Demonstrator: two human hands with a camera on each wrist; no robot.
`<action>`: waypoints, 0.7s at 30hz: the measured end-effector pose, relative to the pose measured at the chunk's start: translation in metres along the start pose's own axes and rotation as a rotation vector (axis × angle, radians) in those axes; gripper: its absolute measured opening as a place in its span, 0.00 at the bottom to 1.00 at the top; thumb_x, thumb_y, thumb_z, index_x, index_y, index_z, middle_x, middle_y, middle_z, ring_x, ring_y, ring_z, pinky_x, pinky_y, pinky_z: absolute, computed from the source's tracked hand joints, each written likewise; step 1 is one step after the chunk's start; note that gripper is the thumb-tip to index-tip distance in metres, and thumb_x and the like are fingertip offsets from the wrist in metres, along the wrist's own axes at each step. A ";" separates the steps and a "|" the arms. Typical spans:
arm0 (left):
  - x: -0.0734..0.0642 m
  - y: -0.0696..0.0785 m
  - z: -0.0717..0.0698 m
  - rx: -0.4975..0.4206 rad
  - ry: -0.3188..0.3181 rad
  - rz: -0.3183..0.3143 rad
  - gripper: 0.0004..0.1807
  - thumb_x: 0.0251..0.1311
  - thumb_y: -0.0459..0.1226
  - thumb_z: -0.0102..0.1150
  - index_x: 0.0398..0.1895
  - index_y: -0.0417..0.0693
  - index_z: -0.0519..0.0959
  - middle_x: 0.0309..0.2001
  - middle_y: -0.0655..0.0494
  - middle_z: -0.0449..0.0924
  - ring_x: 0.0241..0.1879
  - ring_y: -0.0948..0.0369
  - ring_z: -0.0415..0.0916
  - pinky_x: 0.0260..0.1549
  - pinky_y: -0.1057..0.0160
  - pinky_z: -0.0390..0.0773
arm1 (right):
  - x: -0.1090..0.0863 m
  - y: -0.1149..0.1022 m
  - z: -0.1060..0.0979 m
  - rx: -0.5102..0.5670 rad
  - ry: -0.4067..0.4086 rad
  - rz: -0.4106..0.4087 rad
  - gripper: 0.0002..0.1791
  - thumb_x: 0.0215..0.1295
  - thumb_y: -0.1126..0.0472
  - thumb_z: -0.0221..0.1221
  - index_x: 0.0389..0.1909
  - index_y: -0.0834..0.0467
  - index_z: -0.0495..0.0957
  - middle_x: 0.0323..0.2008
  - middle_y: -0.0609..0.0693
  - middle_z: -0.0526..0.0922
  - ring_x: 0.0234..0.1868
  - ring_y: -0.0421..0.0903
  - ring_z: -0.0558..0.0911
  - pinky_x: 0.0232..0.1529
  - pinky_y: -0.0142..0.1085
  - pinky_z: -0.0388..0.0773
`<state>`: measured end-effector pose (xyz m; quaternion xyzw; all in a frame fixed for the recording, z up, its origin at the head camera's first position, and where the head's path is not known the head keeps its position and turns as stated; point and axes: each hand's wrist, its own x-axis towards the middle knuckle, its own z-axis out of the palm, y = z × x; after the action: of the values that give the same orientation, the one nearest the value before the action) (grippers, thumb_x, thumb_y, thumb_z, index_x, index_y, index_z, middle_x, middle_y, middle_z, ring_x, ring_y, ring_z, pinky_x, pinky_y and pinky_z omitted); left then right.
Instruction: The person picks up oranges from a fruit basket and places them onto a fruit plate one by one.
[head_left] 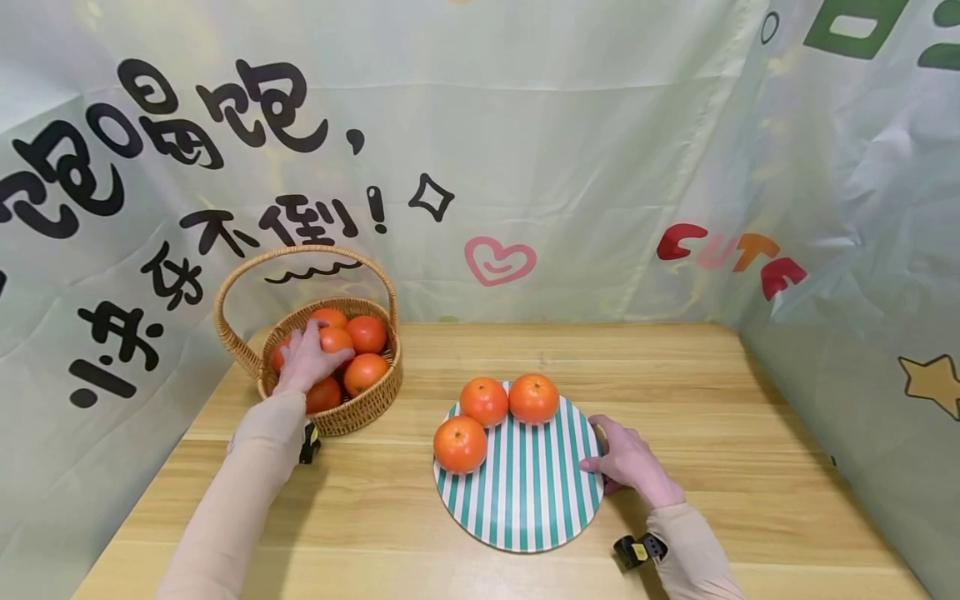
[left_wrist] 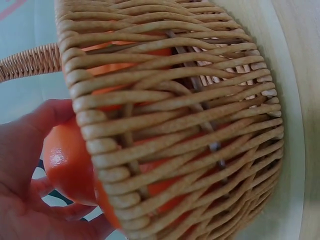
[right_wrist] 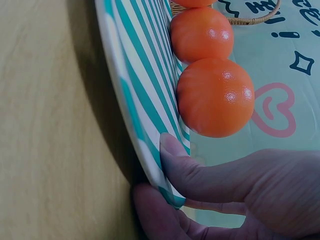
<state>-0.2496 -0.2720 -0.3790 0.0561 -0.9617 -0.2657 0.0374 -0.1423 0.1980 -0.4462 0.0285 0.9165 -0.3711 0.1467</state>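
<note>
Inside the wicker basket (head_left: 365, 410) at the left, my left hand (head_left: 303, 360) has its thumb and fingers curled round an orange (head_left: 335, 339). That orange (left_wrist: 69, 162) shows between thumb and fingers above the rim in the left wrist view. Several more oranges (head_left: 366, 374) lie about it in the basket. My right hand (head_left: 633, 460) pinches the right rim of a green-and-white striped plate (head_left: 525, 500). In the right wrist view its thumb (right_wrist: 182, 167) lies on the plate's top and the fingers are under the edge. Three oranges (head_left: 483, 402) sit at the plate's far left side.
A tall handle (head_left: 227, 333) arches over the basket. The wooden table (head_left: 420, 533) meets a printed cloth backdrop (head_left: 585, 167) at the back and along the right side. Each wrist wears a small black device (head_left: 637, 550).
</note>
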 end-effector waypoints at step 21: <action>-0.015 0.013 0.006 -0.096 0.211 0.034 0.38 0.53 0.48 0.65 0.65 0.45 0.62 0.58 0.29 0.65 0.56 0.31 0.64 0.55 0.36 0.65 | 0.000 -0.001 -0.001 0.007 -0.006 -0.004 0.39 0.61 0.66 0.68 0.71 0.64 0.61 0.33 0.59 0.76 0.23 0.47 0.79 0.20 0.38 0.80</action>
<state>-0.2364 -0.2563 -0.3784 0.0655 -0.9394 -0.3035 0.1457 -0.1422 0.1983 -0.4451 0.0263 0.9148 -0.3747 0.1486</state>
